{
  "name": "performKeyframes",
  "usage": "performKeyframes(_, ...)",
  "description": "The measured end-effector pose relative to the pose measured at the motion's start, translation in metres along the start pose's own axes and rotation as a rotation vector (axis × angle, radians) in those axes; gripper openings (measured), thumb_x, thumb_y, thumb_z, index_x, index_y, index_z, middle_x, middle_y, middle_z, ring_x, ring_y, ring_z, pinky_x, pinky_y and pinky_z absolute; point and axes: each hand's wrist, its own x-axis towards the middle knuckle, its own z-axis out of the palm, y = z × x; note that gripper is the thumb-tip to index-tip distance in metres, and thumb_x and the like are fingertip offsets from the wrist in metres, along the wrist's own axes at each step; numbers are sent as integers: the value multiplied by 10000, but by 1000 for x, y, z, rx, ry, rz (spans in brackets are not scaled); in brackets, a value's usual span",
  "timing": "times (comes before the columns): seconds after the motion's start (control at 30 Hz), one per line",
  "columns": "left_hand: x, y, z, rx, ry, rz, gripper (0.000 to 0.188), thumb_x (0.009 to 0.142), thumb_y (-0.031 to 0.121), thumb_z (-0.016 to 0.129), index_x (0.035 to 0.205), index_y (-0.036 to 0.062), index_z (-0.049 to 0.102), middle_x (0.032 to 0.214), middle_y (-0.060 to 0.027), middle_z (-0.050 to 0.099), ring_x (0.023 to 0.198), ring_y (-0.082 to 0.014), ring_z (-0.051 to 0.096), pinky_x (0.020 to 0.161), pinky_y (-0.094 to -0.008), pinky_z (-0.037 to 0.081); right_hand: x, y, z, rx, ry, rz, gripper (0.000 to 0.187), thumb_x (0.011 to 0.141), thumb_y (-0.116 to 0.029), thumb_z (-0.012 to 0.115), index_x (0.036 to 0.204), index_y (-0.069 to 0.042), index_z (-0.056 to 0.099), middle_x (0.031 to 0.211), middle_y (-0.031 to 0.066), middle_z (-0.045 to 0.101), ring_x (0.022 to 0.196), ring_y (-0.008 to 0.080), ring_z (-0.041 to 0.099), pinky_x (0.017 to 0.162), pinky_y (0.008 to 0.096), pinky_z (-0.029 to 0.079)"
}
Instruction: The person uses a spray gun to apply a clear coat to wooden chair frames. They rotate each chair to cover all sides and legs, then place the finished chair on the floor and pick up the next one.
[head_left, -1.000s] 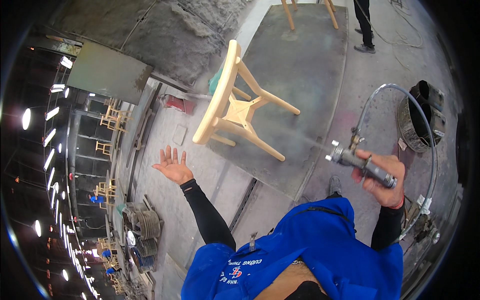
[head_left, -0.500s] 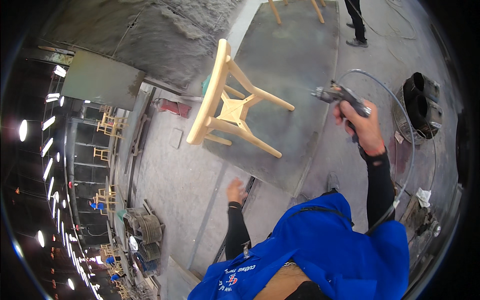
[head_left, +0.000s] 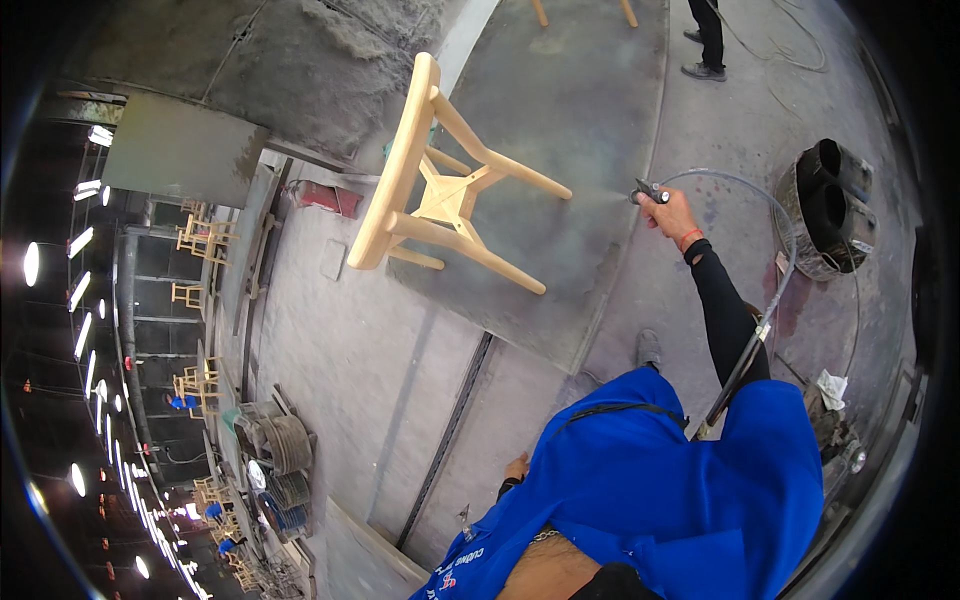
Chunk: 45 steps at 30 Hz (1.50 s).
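My right hand (head_left: 672,214) is closed round a spray gun (head_left: 648,190), whose nozzle points left at a pale wooden chair frame (head_left: 394,165). A faint mist hangs between the nozzle and the nearest chair leg. The frame has a thick curved rail, several legs pointing right and a crossed brace in the middle. Hand and gun stay apart from it. Low beside my blue shirt is my left hand (head_left: 517,466), partly covered; its fingers are too small and hidden to read.
Beneath the chair lies a dark grey board (head_left: 570,300). A hose (head_left: 795,235) curves from the gun past my right arm. Black cylinders stand in a round tub (head_left: 800,205) at right. Another person's legs (head_left: 710,40) show at the far right. A red object (head_left: 330,199) lies left.
My left hand has dropped back against my shirt. My right hand and the spray gun have turned and shifted slightly left. The view has shifted, moving the chair left and up in it.
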Motion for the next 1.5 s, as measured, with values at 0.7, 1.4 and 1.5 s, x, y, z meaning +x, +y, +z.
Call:
performKeyframes(0.7,-86,121,-39,-763,-74,-19,478,1009,452,599,1364,133,573,1165,-87,687,966,-261,661,741,-477,515,50,-8,-26,-97,-27,81,325,935,-356,739,942,-33,697,758,26,680,571,111,626,419,263,401)
performKeyframes(1.4,-74,158,-53,-771,-98,65,543,975,492,648,1399,162,567,1192,-75,688,953,-259,690,727,-472,555,-113,-67,-68,80,-192,-52,401,991,-293,708,1262,2,683,872,44,706,728,109,657,509,239,443)
performKeyframes(1.5,-74,150,-48,-723,-102,49,524,978,495,640,1379,162,588,1178,-62,693,942,-259,689,742,-481,548,-138,-84,-66,358,-260,-23,451,1000,-314,689,1315,7,653,888,59,709,754,116,660,491,229,425)
